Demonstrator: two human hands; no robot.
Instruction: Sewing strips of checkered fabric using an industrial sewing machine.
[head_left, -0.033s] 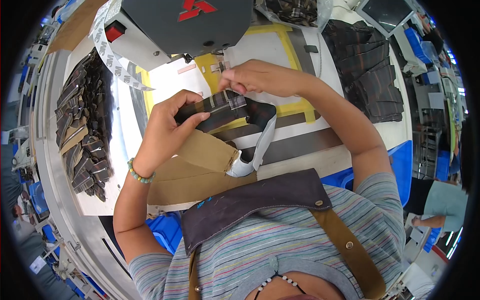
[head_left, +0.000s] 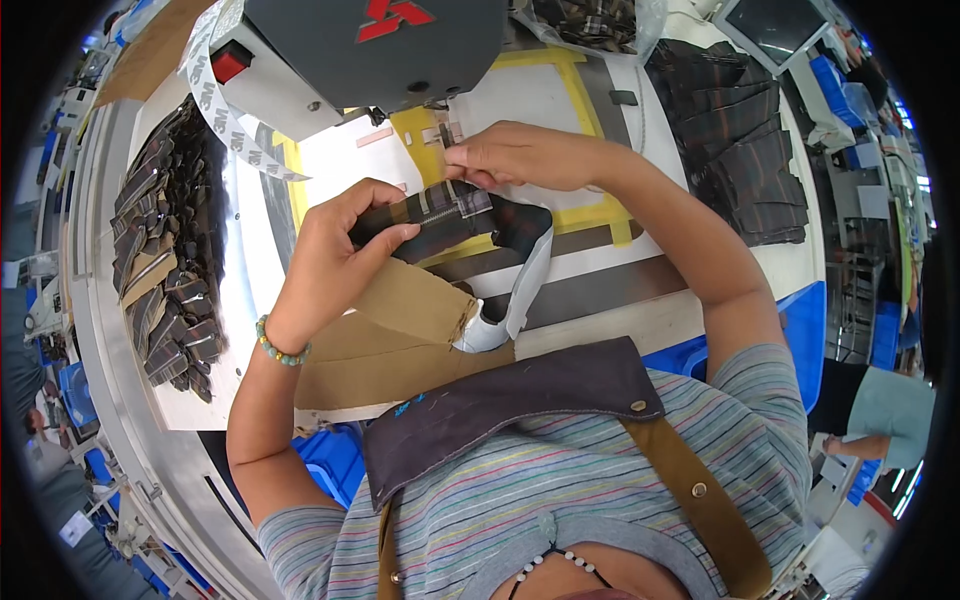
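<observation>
My left hand (head_left: pixel 345 245) is closed on a plaid fabric piece (head_left: pixel 435 220), thumb on top and fingers along its far edge. A zipper runs along this dark piece, and it curves round at the right into a pale strip (head_left: pixel 528 285). Tan cloth (head_left: pixel 415 300) hangs from it towards me. My right hand (head_left: pixel 490 158) is closed, fingers curled at the piece's far edge just before the sewing machine (head_left: pixel 385 50). What the right fingertips pinch, if anything, is hidden.
Stacked plaid pieces (head_left: pixel 735 150) lie at the right, and a heap of zippered pieces (head_left: pixel 170 260) at the left. Yellow tape (head_left: pixel 590 110) borders the work surface. A printed white tape (head_left: pixel 215 110) hangs by the machine's red switch (head_left: pixel 231 62). Blue bins (head_left: pixel 800 330) stand below the table edge.
My right fingertips have shifted very slightly to the right. My left hand and the fabric piece stay where they were.
</observation>
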